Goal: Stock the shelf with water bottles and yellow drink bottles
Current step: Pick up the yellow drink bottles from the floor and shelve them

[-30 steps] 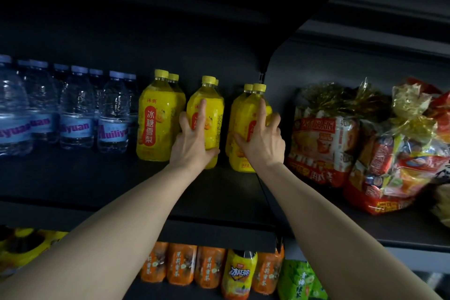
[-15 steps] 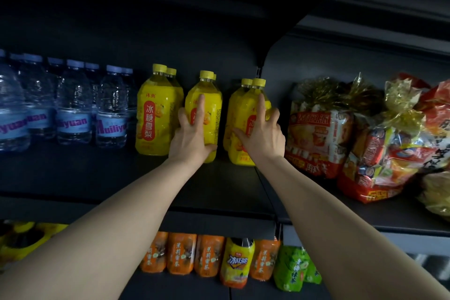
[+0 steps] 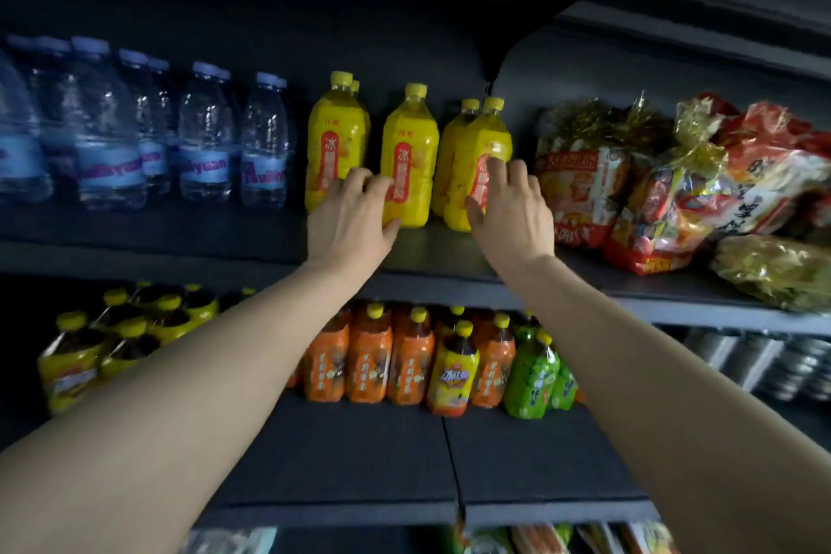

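Left hand (image 3: 348,224) curling round middle yellow bottle (image 3: 408,157) — right hand (image 3: 512,211) gripping rightmost yellow bottle (image 3: 477,169), both standing on shelf (image 3: 431,254).

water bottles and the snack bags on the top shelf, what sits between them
Head view: yellow bottles, with the left hand and right hand on them.

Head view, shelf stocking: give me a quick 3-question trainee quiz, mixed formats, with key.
1. True or false: the left hand is on the middle yellow drink bottle.
2. What stands left of the yellow bottles on the same shelf? A) snack bags B) water bottles C) cans
3. Fill in: the right hand touches the ____ front yellow bottle.

Key: 1 true; 2 B, water bottles; 3 rightmost.
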Demonstrator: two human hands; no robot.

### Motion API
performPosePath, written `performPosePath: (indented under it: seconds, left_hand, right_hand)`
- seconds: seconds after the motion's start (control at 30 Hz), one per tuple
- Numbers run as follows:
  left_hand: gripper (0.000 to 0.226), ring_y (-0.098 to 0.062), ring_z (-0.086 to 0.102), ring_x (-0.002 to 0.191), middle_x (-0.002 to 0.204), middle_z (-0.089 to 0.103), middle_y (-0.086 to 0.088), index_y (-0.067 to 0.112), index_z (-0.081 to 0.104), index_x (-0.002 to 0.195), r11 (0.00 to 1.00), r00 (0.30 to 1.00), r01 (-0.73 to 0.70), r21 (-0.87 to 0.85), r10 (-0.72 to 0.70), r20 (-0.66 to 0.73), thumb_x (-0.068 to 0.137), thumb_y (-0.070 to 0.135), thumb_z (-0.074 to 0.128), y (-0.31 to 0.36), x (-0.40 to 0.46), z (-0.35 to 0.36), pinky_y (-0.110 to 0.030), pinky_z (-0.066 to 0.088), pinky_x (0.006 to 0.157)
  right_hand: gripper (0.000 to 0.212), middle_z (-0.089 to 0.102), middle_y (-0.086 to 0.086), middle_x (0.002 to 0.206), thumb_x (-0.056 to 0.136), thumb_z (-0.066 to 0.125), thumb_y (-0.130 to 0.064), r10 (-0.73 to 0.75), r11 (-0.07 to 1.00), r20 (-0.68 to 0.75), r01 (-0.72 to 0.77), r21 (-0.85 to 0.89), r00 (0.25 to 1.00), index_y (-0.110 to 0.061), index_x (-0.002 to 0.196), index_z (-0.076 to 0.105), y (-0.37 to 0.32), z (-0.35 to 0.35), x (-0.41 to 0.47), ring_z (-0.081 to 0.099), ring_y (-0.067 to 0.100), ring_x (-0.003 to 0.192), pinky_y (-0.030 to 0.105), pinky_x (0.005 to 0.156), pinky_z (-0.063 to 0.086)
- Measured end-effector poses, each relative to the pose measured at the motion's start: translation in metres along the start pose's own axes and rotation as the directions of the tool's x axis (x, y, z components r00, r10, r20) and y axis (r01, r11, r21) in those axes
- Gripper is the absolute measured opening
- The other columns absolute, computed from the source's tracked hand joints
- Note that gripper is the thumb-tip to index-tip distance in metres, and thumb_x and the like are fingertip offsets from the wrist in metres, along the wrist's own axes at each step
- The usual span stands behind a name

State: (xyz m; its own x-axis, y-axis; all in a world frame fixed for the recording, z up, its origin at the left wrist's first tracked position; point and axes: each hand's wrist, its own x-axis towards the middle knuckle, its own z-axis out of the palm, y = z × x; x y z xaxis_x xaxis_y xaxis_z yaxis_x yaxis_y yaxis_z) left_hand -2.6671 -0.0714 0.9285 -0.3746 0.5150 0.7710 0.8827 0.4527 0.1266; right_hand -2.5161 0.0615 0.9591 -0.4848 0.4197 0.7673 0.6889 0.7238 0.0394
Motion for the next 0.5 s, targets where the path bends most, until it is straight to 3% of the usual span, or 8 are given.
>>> performPosePath:
  seconds: [0.17,0.33,0.5]
  left_hand:
    - [0.039,-0.029,0.054,0.112,0.127,0.055,-0.003,0.023,0.056,0.127,0.997,0.998,-0.04,-0.061,0.037,-0.054,0.092,0.039,0.06,-0.021,-0.069,-0.031,-0.041,0.053,0.078]
    - [0.042,-0.029,0.051,0.112,0.131,0.051,-0.006,0.021,0.052,0.13,0.993,0.991,-0.105,-0.053,0.1,-0.089,0.089,0.027,0.059,-0.039,-0.151,-0.033,-0.038,0.046,0.088]
    - [0.047,-0.028,0.051,0.114,0.132,0.049,-0.008,0.019,0.05,0.132,0.98,0.995,-0.072,-0.183,0.084,0.056,0.086,0.016,0.061,-0.047,-0.251,0.004,-0.039,0.047,0.092]
  right_hand:
    - [0.057,0.049,0.017,0.13,0.095,0.053,-0.03,-0.009,0.999,-0.017,0.01,0.035,1.0,-0.007,0.145,0.038,-0.029,-0.028,-0.066,0.048,0.037,0.114,0.045,0.083,0.047]
    - [0.039,0.051,0.018,0.123,0.095,0.051,-0.026,-0.033,0.994,-0.048,0.038,0.106,0.998,-0.005,0.128,0.049,-0.053,-0.029,-0.145,0.049,0.037,0.111,0.046,0.08,0.047]
    - [0.033,0.053,0.02,0.116,0.095,0.052,-0.021,-0.054,0.979,0.018,0.049,0.198,0.998,-0.004,0.123,0.053,-0.067,0.014,-0.237,0.05,0.039,0.101,0.045,0.076,0.045]
